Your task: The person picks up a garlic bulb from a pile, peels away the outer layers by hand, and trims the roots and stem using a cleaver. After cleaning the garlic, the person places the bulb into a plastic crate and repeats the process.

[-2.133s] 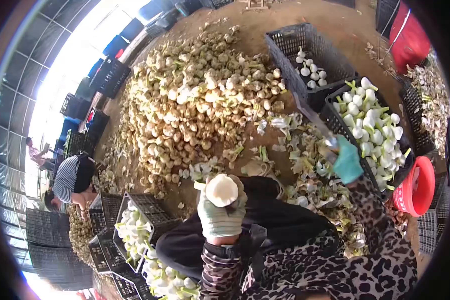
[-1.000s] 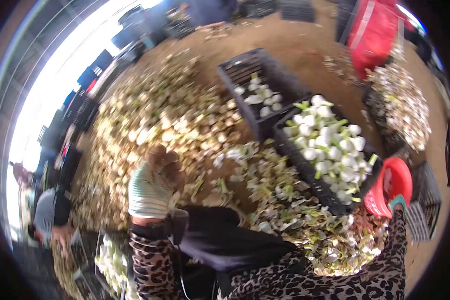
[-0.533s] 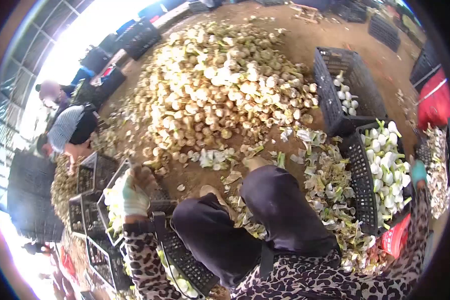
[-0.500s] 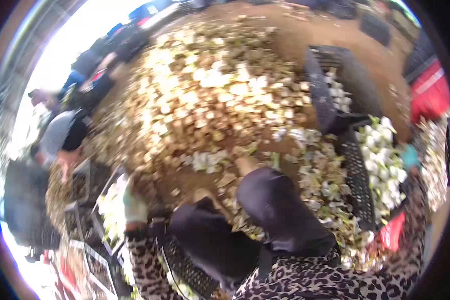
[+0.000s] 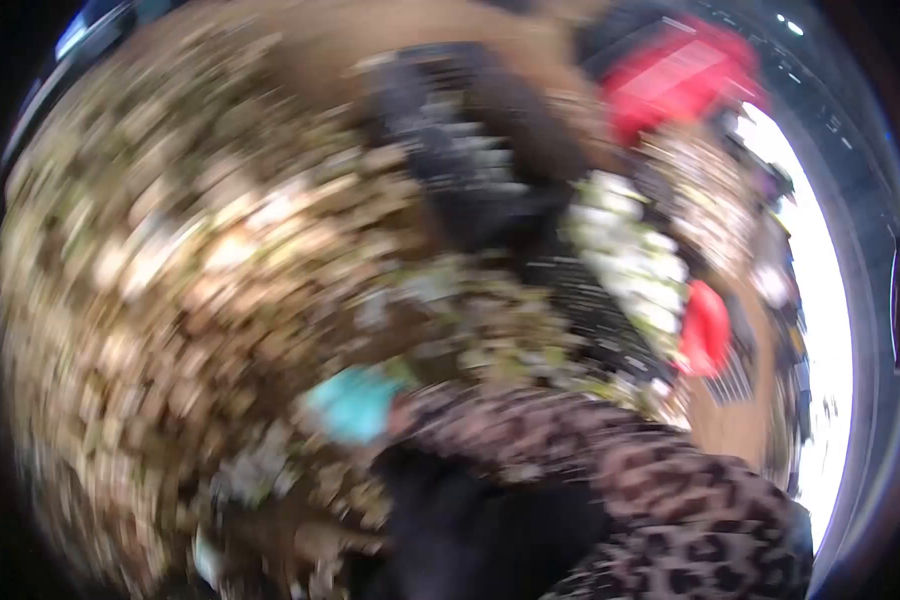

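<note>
Squinting through blur, I can't tell if the left hand (image 5: 206, 560) or right hand (image 5: 355, 405) is open or holding; garlic bulbs (image 5: 225, 250) beyond should be light, firm, best gripped around their middles.

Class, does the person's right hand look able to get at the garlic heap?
Probably yes: the teal-gloved right hand is near the garlic heap, and the way between looks open, though blur hides its fingers.

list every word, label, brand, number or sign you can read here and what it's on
No text can be read; motion blur smears the view.
Crate full of white bulbs: too blurred.
Crate with fewer bulbs: too blurred.
Red bucket: too blurred.
Red bundle: pale streak, no letters legible.
</note>
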A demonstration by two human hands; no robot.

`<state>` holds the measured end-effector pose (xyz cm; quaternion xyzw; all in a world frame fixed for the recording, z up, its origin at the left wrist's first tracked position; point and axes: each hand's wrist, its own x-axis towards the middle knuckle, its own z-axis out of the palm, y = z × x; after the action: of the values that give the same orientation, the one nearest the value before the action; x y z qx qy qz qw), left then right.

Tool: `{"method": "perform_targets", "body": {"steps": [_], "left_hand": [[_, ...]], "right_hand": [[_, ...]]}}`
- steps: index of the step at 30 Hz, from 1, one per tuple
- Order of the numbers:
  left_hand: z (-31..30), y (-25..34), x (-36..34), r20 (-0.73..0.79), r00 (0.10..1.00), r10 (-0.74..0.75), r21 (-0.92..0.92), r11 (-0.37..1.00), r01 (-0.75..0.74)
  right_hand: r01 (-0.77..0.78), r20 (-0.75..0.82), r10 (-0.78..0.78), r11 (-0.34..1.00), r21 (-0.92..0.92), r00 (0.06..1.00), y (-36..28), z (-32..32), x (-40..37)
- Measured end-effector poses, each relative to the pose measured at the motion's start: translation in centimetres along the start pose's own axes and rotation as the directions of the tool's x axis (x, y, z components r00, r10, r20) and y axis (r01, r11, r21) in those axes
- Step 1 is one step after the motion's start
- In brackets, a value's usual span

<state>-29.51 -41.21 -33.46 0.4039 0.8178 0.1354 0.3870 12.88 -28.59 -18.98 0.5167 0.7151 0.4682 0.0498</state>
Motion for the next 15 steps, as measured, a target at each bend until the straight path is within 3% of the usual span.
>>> {"method": "perform_targets", "body": {"steps": [1, 2, 3, 4, 5, 6, 7, 8, 10, 11, 12, 13, 14, 15], "left_hand": [[-0.3, 0.0, 1.2, -0.002, 1.0, 0.021, 0.288, 0.957, -0.02], [-2.5, 11.3, -4.2, -0.109, 0.987, 0.12, 0.687, 0.727, -0.012], [-2.6, 12.4, -3.7, -0.331, 0.932, -0.151, 0.218, 0.948, 0.231], [-1.9, 9.7, -1.6, -0.439, 0.796, -0.417, -0.323, 0.9, 0.293], [-0.5, 5.0, 0.6, -0.533, 0.793, -0.295, -0.34, 0.933, 0.119], [-0.4, 6.0, 0.9, -0.615, 0.709, -0.346, -0.387, 0.915, 0.11], [-1.5, 8.9, -0.1, -0.579, 0.714, -0.394, -0.422, 0.894, 0.151], [-2.8, 11.4, -0.6, -0.537, 0.726, -0.43, -0.453, 0.873, 0.181], [-2.5, 9.8, -0.2, -0.561, 0.666, -0.492, -0.388, 0.867, 0.313], [-2.1, 8.7, 0.5, -0.47, 0.711, -0.523, -0.467, 0.831, 0.303], [-1.6, 7.8, 1.1, -0.537, 0.68, -0.499, -0.429, 0.856, 0.289], [-2.1, 8.2, 0.6, -0.512, 0.713, -0.479, -0.382, 0.871, 0.311], [-2.5, 8.7, 0.1, -0.482, 0.748, -0.456, -0.328, 0.886, 0.329], [-1.3, 7.8, 0.2, -0.505, 0.736, -0.45, -0.387, 0.881, 0.273]], "right_hand": [[-0.036, 0.165, -0.034, 0.913, 0.406, 0.986, 0.5, 0.8, 2.0], [-0.094, 0.305, -0.197, 0.681, 0.726, 0.932, 1.3, 2.0, 4.5], [-0.193, 0.366, -0.447, 0.385, 0.903, 0.816, 2.1, 3.2, 6.7], [-0.35, 0.334, -0.704, 0.129, 0.928, 0.626, 2.7, 3.8, 8.0], [-0.31, 0.271, -0.648, 0.056, 0.949, 0.712, 1.4, 2.9, 9.1], [-0.236, 0.167, -0.693, -0.004, 0.972, 0.701, -0.2, 3.0, 10.1], [-0.386, 0.203, -0.776, -0.056, 0.921, 0.597, -1.4, 1.7, 11.8], [-0.415, 0.189, -0.831, -0.055, 0.908, 0.524, -3.1, 0.8, 12.9], [-0.352, 0.131, -0.862, -0.059, 0.934, 0.491, -5.8, -2.1, 13.8], [-0.318, 0.073, -0.853, -0.112, 0.941, 0.517, -7.2, -2.3, 13.8], [-0.284, 0.016, -0.835, -0.169, 0.944, 0.55, -8.9, -2.7, 13.8], [-0.308, 0.025, -0.868, -0.149, 0.939, 0.496, -9.5, -4.6, 14.7], [-0.44, 0.078, -0.913, -0.117, 0.89, 0.401, -9.8, -6.1, 15.6], [-0.55, 0.076, -0.904, -0.188, 0.814, 0.421, -10.3, -7.2, 15.5]]}}
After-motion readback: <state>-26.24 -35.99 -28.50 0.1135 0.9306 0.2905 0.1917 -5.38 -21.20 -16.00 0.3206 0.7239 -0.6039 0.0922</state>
